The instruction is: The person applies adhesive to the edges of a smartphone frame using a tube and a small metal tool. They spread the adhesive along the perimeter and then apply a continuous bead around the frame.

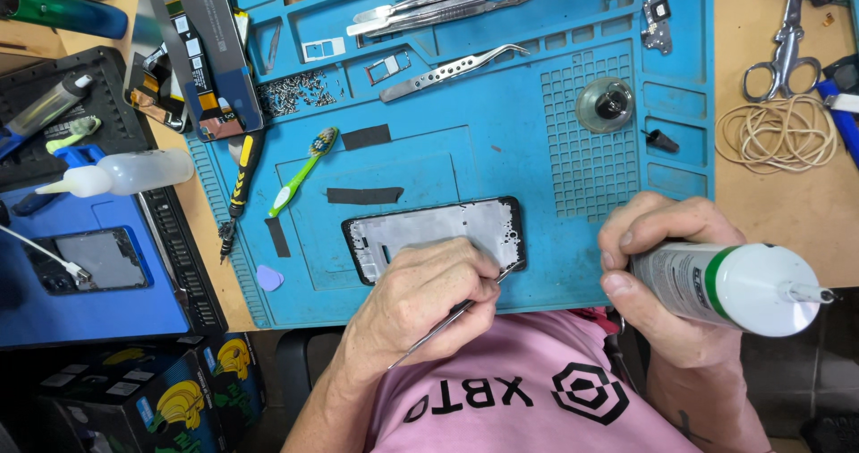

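Note:
A phone frame (429, 225) with a black rim and pale inner face lies flat on the blue work mat (537, 158), near its front edge. My left hand (420, 296) rests on the frame's lower right part and grips a thin metal tool (438, 328), whose tip sits at the frame's right corner. My right hand (658, 269) is just right of the frame, off the mat's edge. It holds a white glue tube (743, 285) with a green band, lying sideways with its nozzle pointing right.
On the mat lie a green toothbrush (304, 171), a black-yellow screwdriver (242, 180), tweezers (447, 70), black strips (364, 195), a purple pick (269, 278) and a suction cup (606, 104). Scissors (786, 46) and rubber bands (777, 132) sit right. A squeeze bottle (125, 171) and another phone (89, 260) sit left.

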